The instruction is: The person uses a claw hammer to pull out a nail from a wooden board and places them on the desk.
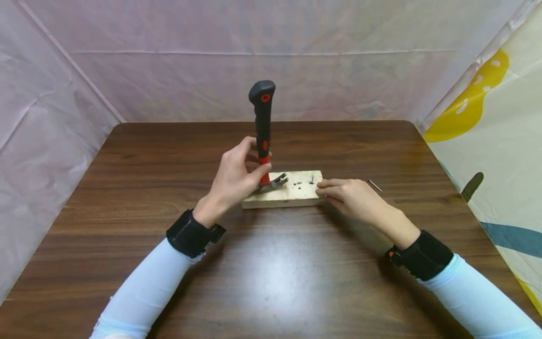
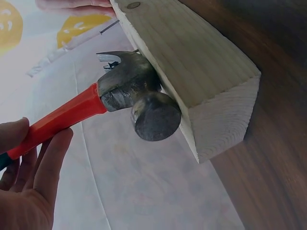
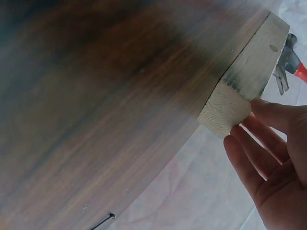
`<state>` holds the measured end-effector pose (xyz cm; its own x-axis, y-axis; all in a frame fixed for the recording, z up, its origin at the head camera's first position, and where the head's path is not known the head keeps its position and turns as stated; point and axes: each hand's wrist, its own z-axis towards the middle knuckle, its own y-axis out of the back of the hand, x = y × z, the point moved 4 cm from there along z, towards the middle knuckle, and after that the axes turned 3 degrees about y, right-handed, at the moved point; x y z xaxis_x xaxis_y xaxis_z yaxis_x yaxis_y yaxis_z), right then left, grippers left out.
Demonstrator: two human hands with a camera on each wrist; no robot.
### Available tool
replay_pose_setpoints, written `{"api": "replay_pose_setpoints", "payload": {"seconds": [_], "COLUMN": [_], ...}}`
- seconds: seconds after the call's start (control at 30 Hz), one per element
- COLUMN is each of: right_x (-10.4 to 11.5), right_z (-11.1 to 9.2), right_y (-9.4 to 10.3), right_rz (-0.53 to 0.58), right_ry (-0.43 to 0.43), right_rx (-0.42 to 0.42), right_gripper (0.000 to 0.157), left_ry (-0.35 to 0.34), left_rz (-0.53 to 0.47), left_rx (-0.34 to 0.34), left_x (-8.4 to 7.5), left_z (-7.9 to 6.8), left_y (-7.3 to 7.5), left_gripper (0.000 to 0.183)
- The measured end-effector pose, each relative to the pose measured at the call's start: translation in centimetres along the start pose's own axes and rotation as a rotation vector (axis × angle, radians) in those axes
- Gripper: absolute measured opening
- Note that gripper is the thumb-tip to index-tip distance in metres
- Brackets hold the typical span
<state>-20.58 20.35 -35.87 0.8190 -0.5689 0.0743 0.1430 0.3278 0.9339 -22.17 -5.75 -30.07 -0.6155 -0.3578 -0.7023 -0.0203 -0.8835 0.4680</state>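
My left hand [image 1: 237,176] grips the hammer [image 1: 263,117] low on its red and black handle, thumb on one side and fingers on the other. The handle points up, and the metal head [image 2: 127,81] rests on the left part of a pale wooden block [image 1: 281,203]. Its claw faces right. Toward the block's right end a nail [image 1: 312,179] stands upright, with several dark marks beside it. My right hand [image 1: 353,197] holds that end of the block, thumb at a corner and fingertips along the edge [image 3: 254,108].
A loose nail [image 1: 374,185] lies on the brown wooden table [image 1: 169,155], right of the block and just beyond my right hand. Pale sheeting [image 1: 271,28] hangs behind the table, with a patterned sheet [image 1: 504,179] along the right.
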Motion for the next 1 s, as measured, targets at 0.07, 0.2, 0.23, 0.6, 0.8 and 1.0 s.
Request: {"api": "replay_pose_setpoints", "payload": {"seconds": [0.07, 0.2, 0.23, 0.6, 0.8, 1.0], "right_x": [0.0, 0.1, 0.1, 0.1, 0.0, 0.1], "right_z": [0.0, -0.1, 0.0, -0.1, -0.1, 0.0], "right_y": [0.0, -0.1, 0.0, -0.1, 0.0, 0.1], "right_rz": [0.001, 0.005, 0.006, 0.005, 0.001, 0.0], "right_ry": [0.001, 0.005, 0.006, 0.007, 0.008, 0.006], "right_rx": [0.001, 0.002, 0.002, -0.005, -0.01, -0.007], "right_gripper": [0.025, 0.025, 0.025, 0.024, 0.025, 0.025], "left_ry": [0.003, 0.001, -0.001, -0.016, -0.038, -0.02], "left_rz": [-0.009, -0.02, -0.023, -0.04, -0.088, -0.183], "left_rx": [0.005, 0.017, 0.019, -0.008, -0.063, -0.075], "left_x": [0.1, 0.2, 0.1, 0.2, 0.4, 0.8], "left_z": [-0.1, -0.3, -0.3, -0.6, -0.7, -1.0], "left_y": [0.0, 0.0, 0.0, 0.3, 1.0, 1.3], "left_gripper": [0.035, 0.036, 0.037, 0.035, 0.035, 0.035]}}
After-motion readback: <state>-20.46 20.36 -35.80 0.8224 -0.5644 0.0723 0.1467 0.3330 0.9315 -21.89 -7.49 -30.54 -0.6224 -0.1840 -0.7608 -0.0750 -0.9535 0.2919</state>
